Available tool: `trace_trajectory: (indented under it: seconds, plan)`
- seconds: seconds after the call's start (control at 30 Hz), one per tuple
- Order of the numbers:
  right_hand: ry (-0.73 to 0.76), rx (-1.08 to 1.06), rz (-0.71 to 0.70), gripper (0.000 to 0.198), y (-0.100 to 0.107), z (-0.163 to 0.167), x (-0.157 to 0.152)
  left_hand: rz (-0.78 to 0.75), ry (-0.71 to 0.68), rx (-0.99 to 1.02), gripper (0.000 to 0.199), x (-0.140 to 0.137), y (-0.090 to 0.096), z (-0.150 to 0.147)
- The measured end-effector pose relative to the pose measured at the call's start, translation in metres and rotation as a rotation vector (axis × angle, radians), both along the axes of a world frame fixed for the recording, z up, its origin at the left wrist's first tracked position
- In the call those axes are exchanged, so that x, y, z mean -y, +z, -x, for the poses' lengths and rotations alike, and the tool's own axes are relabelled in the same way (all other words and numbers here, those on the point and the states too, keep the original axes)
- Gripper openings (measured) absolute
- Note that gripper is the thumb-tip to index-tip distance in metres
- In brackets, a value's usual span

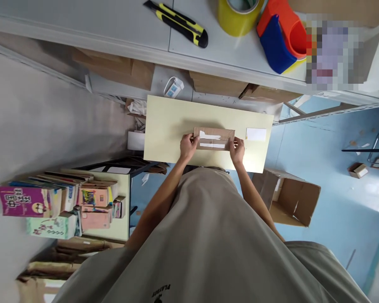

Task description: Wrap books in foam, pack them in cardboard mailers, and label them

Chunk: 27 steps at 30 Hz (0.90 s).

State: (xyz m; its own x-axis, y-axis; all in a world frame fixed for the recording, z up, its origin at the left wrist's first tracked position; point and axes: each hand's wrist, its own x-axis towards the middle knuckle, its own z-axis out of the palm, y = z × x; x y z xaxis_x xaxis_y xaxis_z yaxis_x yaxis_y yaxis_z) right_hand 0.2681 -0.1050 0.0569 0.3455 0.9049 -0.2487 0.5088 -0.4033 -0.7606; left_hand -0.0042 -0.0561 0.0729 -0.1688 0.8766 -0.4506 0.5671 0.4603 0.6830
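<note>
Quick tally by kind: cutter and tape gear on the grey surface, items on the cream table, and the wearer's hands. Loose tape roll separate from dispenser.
Cutter: 1
Loose tape roll: 1
Tape dispenser: 1
Cardboard piece, held: 1
White card: 1
Hands, left hand and right hand: 2
Total: 7
</note>
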Motion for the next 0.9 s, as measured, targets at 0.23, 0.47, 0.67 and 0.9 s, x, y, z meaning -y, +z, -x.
trace_trajectory:
  seconds: [0.23, 0.47, 0.67, 0.9]
  plan:
    - [0.033, 0.167, -0.153, 0.051, 0.018, 0.024, -0.003, -0.161, 0.005, 0.252, 0.03, 0.001, 0.002, 0.034]
    - [0.03, -0.043, 0.175, 0.04, 0.003, 0.053, 0.023, 0.143, 0.011, 0.328, 0.045, 0.024, -0.011, 0.072]
    - [-0.14, -0.129, 0.248, 0.051, -0.008, 0.064, 0.058, 0.136, -0.058, 0.245, 0.046, 0.05, -0.02, 0.091]
    - [-0.316, -0.031, 0.235, 0.049, -0.002, 0.027, 0.096, -0.175, -0.086, 0.178, 0.039, 0.019, -0.019, 0.091]
